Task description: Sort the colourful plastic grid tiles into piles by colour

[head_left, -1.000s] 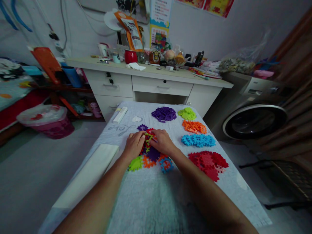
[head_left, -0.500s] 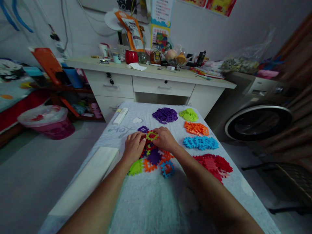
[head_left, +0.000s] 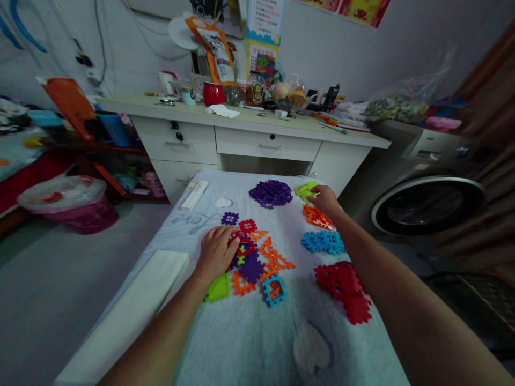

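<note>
On the cloth-covered table, my left hand [head_left: 219, 247] curls its fingers and thumb round the edge of joined red building pieces [head_left: 248, 245]; its fingertips are partly hidden. Attached or lying close by are a dark purple piece [head_left: 252, 268], orange lattice pieces [head_left: 274, 258], a lime-green piece [head_left: 218, 288] and a blue square frame [head_left: 274, 290]. At the far right my right hand [head_left: 325, 199] reaches to the lime-green pile [head_left: 304, 190], fingers pinched on a lime-green piece there. A small purple window piece [head_left: 229, 218] lies apart.
Sorted piles sit along the right: purple [head_left: 271, 193], orange [head_left: 317, 216], blue [head_left: 323, 242] and red [head_left: 345, 289]. A white remote [head_left: 195, 196] and a long white box [head_left: 132, 316] lie on the left. Behind stands a cluttered desk [head_left: 249, 124]; a washing machine [head_left: 426, 198] is at right.
My right hand has left the assembled pieces and moved right and away to the lime-green pile. The yellow-green ring no longer shows between my hands. My left hand stays at the red pieces.
</note>
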Demonstrator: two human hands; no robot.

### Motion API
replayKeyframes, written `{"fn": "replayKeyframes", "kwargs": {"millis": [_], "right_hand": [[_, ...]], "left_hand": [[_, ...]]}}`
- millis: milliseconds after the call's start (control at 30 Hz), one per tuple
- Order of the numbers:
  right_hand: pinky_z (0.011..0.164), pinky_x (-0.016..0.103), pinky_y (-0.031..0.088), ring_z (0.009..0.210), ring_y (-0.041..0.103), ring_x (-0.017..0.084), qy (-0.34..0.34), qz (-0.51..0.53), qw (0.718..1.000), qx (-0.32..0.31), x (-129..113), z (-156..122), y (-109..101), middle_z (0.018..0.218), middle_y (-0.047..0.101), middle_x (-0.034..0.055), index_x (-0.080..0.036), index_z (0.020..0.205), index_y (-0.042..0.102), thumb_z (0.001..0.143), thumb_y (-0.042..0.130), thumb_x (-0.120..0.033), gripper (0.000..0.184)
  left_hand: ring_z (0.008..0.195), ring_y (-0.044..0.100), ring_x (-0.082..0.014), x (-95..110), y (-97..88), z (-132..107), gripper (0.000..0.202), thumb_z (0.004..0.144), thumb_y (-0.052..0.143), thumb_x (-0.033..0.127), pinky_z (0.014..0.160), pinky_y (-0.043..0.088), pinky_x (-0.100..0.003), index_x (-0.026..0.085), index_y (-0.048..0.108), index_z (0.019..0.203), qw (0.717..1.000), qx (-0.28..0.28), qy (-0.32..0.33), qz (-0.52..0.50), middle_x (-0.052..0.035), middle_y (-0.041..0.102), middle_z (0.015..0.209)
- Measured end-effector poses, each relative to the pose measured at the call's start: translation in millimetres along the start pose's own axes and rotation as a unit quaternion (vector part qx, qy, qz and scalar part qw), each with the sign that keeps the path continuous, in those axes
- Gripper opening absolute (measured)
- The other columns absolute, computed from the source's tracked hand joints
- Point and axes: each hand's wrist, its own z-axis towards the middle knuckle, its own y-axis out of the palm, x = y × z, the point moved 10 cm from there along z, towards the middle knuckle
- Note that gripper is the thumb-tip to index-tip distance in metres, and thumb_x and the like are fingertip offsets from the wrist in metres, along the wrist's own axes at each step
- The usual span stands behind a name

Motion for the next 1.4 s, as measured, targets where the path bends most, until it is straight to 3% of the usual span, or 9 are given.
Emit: {"fn": "replayKeyframes", "kwargs": {"millis": [133, 300, 700, 933, 1067, 1200, 1300, 1400], "right_hand": [[0.083, 0.03, 0.047, 0.088, 0.062, 0.02, 0.07, -0.016, 0.997, 0.038, 42.2, 18.9, -3.1, 0.1, 0.067, 0.0114, -0.013, 0.098, 0.072, 0.076, 0.069, -0.027, 0.026], [0.082, 0.031, 0.045, 0.085, 0.059, 0.02, 0.112, -0.021, 0.992, 0.058, 64.2, 31.9, 0.9, 0.097, 0.064, 0.0121, -0.011, 0.097, 0.073, 0.074, 0.068, -0.023, 0.026], [0.086, 0.033, 0.044, 0.087, 0.055, 0.021, 0.122, -0.003, 0.99, 0.065, 70.8, 62.2, 18.2, 0.089, 0.061, 0.0113, -0.01, 0.097, 0.072, 0.073, 0.066, -0.016, 0.026], [0.089, 0.034, 0.044, 0.088, 0.055, 0.021, 0.145, 0.03, 0.986, 0.079, 71.1, 64.8, 16.6, 0.103, 0.057, 0.0149, -0.01, 0.1, 0.07, 0.072, 0.064, -0.013, 0.029], [0.096, 0.036, 0.042, 0.093, 0.056, 0.022, 0.109, 0.062, 0.985, 0.115, 48.1, 54.5, 7.7, 0.11, 0.054, 0.0149, -0.012, 0.1, 0.069, 0.073, 0.061, -0.013, 0.028], [0.093, 0.034, 0.044, 0.091, 0.058, 0.021, 0.024, 0.096, 0.988, 0.114, -7.9, 33.5, 5.2, 0.111, 0.058, 0.0148, -0.013, 0.099, 0.068, 0.075, 0.056, -0.013, 0.027], [0.084, 0.032, 0.046, 0.084, 0.06, 0.02, -0.051, 0.133, 0.988, 0.054, -64.5, 7.4, 17.0, 0.095, 0.065, 0.0093, -0.014, 0.094, 0.069, 0.079, 0.053, -0.015, 0.022], [0.076, 0.028, 0.046, 0.077, 0.061, 0.017, -0.142, 0.172, 0.973, -0.066, -126.4, -29.7, 43.3, 0.085, 0.068, 0.0036, -0.017, 0.089, 0.069, 0.08, 0.053, -0.015, 0.019]], "left_hand": [[0.117, 0.051, -0.0261, 1.0, 0.7, 0.0, 0.031, 0.095, 0.041, 0.036, 0.103, 0.037, -0.046, 0.022, 0.062, 0.113, 1.0, -0.01, -0.001, 0.006, -0.0064, 0.064, 0.124], [0.116, 0.051, -0.0266, 1.5, -0.2, 0.0, 0.03, 0.094, 0.042, 0.036, 0.101, 0.038, -0.047, 0.023, 0.063, 0.111, 1.0, -0.011, -0.005, -0.002, -0.0067, 0.064, 0.124], [0.116, 0.052, -0.0271, -0.3, 0.1, 0.1, 0.028, 0.092, 0.046, 0.035, 0.101, 0.039, -0.048, 0.023, 0.064, 0.11, 1.0, -0.013, -0.015, -0.008, -0.0066, 0.063, 0.124], [0.117, 0.053, -0.0263, 1.3, -2.3, -0.3, 0.027, 0.092, 0.046, 0.034, 0.102, 0.038, -0.047, 0.024, 0.064, 0.109, 1.0, -0.007, -0.013, -0.015, -0.0058, 0.063, 0.124], [0.116, 0.053, -0.0263, -0.4, -0.9, -0.4, 0.027, 0.092, 0.046, 0.035, 0.102, 0.039, -0.047, 0.024, 0.063, 0.11, 1.0, -0.007, -0.011, -0.014, -0.0062, 0.063, 0.123], [0.116, 0.053, -0.0268, -0.4, 0.3, -0.7, 0.028, 0.093, 0.045, 0.034, 0.101, 0.039, -0.048, 0.023, 0.063, 0.111, 1.0, -0.008, -0.009, -0.009, -0.0071, 0.063, 0.124], [0.116, 0.053, -0.0263, 0.4, -0.8, -0.8, 0.027, 0.092, 0.046, 0.034, 0.101, 0.04, -0.047, 0.024, 0.063, 0.11, 1.0, -0.003, -0.011, -0.008, -0.0067, 0.062, 0.123], [0.117, 0.053, -0.0262, 0.0, -3.0, -0.9, 0.027, 0.092, 0.046, 0.034, 0.102, 0.04, -0.046, 0.024, 0.064, 0.109, 1.0, 0.008, -0.017, -0.007, -0.0073, 0.061, 0.123]]}}
